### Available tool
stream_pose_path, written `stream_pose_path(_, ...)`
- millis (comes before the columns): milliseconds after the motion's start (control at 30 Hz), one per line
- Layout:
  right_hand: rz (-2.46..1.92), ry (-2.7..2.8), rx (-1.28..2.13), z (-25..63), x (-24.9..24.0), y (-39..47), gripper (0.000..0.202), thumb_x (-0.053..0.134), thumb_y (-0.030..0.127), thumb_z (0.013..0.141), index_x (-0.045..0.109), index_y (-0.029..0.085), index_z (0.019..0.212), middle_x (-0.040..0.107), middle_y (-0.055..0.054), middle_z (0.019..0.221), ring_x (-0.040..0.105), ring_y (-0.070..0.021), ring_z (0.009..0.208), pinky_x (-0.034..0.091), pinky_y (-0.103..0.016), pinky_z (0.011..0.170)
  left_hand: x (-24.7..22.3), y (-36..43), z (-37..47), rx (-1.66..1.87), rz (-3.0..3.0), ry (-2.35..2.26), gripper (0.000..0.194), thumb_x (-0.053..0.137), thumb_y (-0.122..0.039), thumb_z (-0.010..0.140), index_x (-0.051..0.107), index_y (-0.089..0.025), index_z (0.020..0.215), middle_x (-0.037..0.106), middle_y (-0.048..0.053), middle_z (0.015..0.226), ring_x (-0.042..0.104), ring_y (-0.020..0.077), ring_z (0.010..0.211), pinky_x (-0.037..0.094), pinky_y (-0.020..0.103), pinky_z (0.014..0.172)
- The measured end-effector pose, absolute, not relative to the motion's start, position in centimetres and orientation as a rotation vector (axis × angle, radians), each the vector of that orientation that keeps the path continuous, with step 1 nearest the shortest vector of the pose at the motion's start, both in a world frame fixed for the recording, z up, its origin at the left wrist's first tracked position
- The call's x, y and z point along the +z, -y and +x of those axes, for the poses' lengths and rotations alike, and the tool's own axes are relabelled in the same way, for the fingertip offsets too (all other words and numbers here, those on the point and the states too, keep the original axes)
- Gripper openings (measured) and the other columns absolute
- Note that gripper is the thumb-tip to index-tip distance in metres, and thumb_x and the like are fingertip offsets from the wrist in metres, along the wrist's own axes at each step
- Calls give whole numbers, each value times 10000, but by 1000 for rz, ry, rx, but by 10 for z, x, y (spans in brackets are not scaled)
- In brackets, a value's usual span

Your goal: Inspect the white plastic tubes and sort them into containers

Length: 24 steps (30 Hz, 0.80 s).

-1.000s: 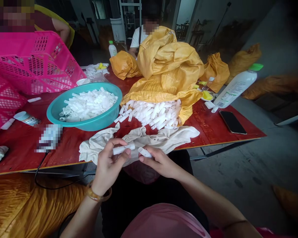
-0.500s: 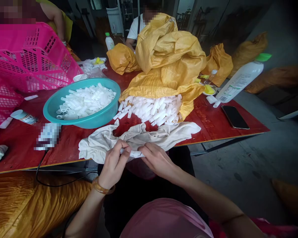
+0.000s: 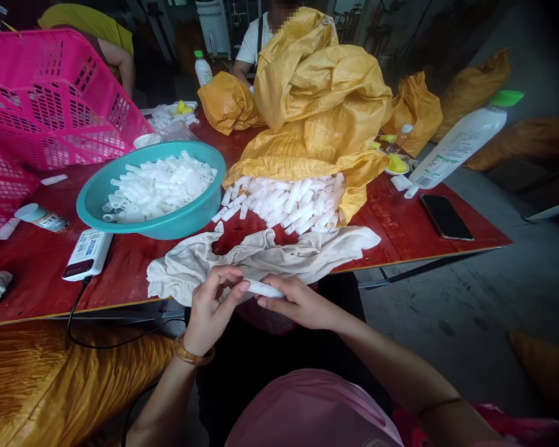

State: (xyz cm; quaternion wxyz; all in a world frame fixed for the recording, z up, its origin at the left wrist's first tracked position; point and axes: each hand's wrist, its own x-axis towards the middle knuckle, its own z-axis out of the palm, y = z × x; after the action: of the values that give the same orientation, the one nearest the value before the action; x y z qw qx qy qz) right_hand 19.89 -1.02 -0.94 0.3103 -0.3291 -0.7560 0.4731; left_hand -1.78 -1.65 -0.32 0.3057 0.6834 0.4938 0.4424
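Observation:
Over my lap, in front of the table edge, my right hand [image 3: 302, 302] grips one end of a short white plastic tube [image 3: 263, 288]. My left hand [image 3: 217, 304] has its thumb and curled fingers at the tube's other end. Just behind both hands lies a crumpled off-white cloth [image 3: 302, 253], spread along the table edge. Beyond it is a heap of similar white tubes [image 3: 284, 202], spilling from the mouth of a yellow woven sack [image 3: 317, 112]. A teal basin [image 3: 181, 218] to the left is filled with more white tubes.
On the red table [image 3: 135, 267] are a white power bank [image 3: 88, 253] with a black cable, a small jar [image 3: 40, 217], pink baskets [image 3: 65, 93], a black phone [image 3: 446, 216] and a leaning white bottle [image 3: 461, 149]. Two people are across the table.
The tube between my hands has turned to slant down to the right, and more of it shows. My right hand has rolled and shifted slightly. A person at the far left has bent down.

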Motion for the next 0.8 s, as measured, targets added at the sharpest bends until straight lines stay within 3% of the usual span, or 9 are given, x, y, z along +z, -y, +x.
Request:
stream_pose_path(133, -848, 1977, 1266, 192, -12, 13, 206, 488, 369, 1004, 593, 197, 1049, 606, -10, 865, 573, -148, 763, 459, -247, 691, 0, 19, -9, 1165, 1765, -1352, 190, 630, -350, 910, 625, -189, 810, 630, -17, 702, 578, 122, 634, 474, 229, 629)
stream_pose_path(267, -1139, 2111, 761, 184, -28, 14, 203, 432, 244, 997, 574, 170, 1122, 635, -69, 915, 584, -181, 768, 464, -273, 679, 8, 17, 11, 1096, 1657, -1434, 406, 542, -381, 963, 520, -184, 609, 496, -35, 540, 466, 103, 530, 401, 235, 567)
stream_pose_path(333, -1292, 2139, 481, 182, -36, 12, 259, 396, 190, 984, 576, 155, 1167, 639, -107, 939, 580, -198, 779, 456, -281, 666, 9, 16, 20, 1124, 1553, -1457, 421, 543, -398, 961, 487, -189, 600, 460, -42, 513, 436, 102, 506, 377, 238, 540)
stream_pose_path(400, -1343, 2116, 411, 183, -39, 11, 282, 378, 179, 985, 583, 151, 1177, 636, -118, 945, 575, -201, 787, 455, -284, 670, 7, 15, 26, 1161, 1481, -1460, 416, 540, -407, 962, 485, -193, 610, 452, -45, 506, 433, 105, 501, 375, 240, 535)
stream_pose_path(633, -824, 1797, 1459, 191, -34, 10, 205, 533, 357, 977, 583, 160, 947, 598, -19, 861, 565, -145, 800, 479, -252, 748, -16, 22, 26, 1193, 1522, -1343, 410, 514, -392, 979, 473, -192, 623, 441, -47, 525, 433, 101, 504, 382, 237, 537)
stream_pose_path(700, -839, 1727, 1492, 193, -33, 10, 214, 546, 369, 972, 587, 159, 978, 606, -24, 900, 569, -149, 841, 477, -264, 790, -19, 23, 21, 1178, 1597, -1314, 381, 470, -379, 998, 516, -188, 671, 510, -24, 596, 499, 117, 573, 422, 244, 590)
stream_pose_path(800, -876, 1812, 1400, 202, -27, 7, 217, 502, 353, 997, 591, 179, 1089, 623, -35, 971, 577, -160, 905, 467, -280, 839, -18, 25, 9, 1055, 1807, -1265, 208, 502, -347, 985, 621, -189, 922, 632, 23, 829, 591, 152, 764, 471, 263, 711)
